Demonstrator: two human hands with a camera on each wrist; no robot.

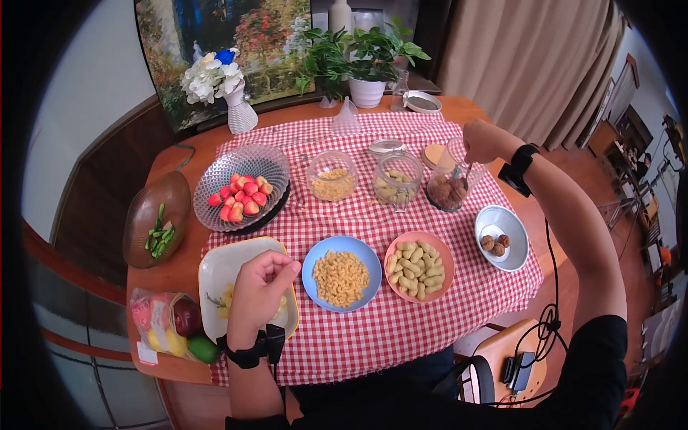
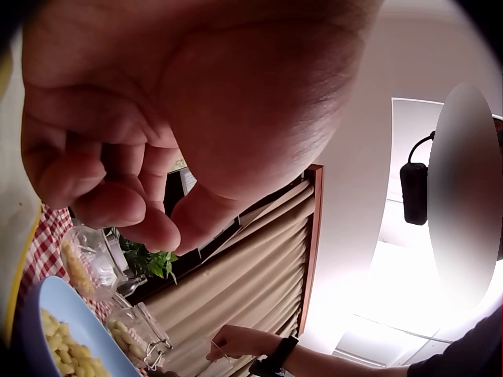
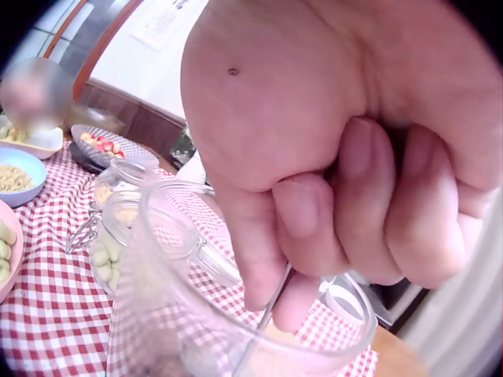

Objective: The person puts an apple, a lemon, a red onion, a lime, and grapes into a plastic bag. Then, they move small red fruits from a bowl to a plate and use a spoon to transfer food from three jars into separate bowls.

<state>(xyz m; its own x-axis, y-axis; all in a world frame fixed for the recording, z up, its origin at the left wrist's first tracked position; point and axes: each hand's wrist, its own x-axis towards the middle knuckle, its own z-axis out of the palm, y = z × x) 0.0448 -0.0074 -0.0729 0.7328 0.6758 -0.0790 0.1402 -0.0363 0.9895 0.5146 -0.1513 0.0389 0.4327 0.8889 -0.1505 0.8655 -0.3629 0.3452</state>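
My right hand [image 1: 484, 143] is over a tall glass jar [image 1: 459, 154] at the back right, pinching a thin metal utensil [image 3: 271, 314] that reaches down inside it. Walnuts [image 1: 446, 190] lie at the jar's bottom; the utensil's lower end is hidden among them. Nearby, a metal bowl [image 1: 484, 218] holds several more walnuts [image 1: 496, 245]. Loosely curled and holding nothing, my left hand [image 1: 259, 290] hovers above a white yellow-rimmed tray [image 1: 211, 269] with pale yellow pieces, partly hidden by the hand.
On the checkered cloth stand a blue plate [image 1: 308, 276] of pasta, a pink plate [image 1: 450, 269] of peanuts, two jars [image 1: 332, 168] and a glass bowl [image 1: 215, 172] of red fruit. A brown bowl [image 1: 140, 215] and bagged fruit [image 1: 165, 330] sit left. Flowers [image 1: 215, 79] stand behind.
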